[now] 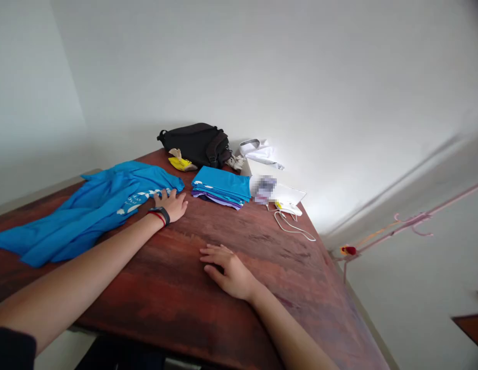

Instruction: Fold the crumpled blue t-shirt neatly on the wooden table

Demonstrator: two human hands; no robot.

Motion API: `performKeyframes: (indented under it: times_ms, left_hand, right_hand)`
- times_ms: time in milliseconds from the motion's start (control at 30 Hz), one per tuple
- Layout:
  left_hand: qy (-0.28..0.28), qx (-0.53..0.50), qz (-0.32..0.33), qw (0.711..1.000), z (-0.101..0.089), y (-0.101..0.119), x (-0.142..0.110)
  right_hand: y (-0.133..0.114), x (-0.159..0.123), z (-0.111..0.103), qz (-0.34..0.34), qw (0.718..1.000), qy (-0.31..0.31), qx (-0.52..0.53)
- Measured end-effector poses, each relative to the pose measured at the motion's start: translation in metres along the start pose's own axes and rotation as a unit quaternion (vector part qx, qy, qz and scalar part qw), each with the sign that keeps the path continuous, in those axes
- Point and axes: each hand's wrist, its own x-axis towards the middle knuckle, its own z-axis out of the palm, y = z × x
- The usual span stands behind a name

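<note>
My left hand (172, 203) reaches out across a dark red wooden table (239, 308). Its fingers lie spread on the edge of a loose blue shirt (92, 208) with white print. A black band and a red cord circle that wrist. My right hand (225, 268) rests flat on bare wood near the table's middle, fingers stretched out to the left, holding nothing. Just beyond my left hand sits a neat stack of folded shirts (222, 186), blue on top and purple beneath.
At the table's far edge, against a white wall, lie a black bag (196, 142), a yellow object (181, 163), white cloth (260, 151), and a white device with its cable (291, 216). Pink hangers (410, 222) show on the right.
</note>
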Motion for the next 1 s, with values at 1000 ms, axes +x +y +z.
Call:
performKeyframes:
  times_ms: [1000]
  left_hand:
    - [0.007, 0.007, 0.011, 1.000, 0.0085, -0.0028, 0.0033]
  right_hand:
    - [0.0024, -0.0014, -0.0019, -0.002, 1.000, 0.004, 0.018]
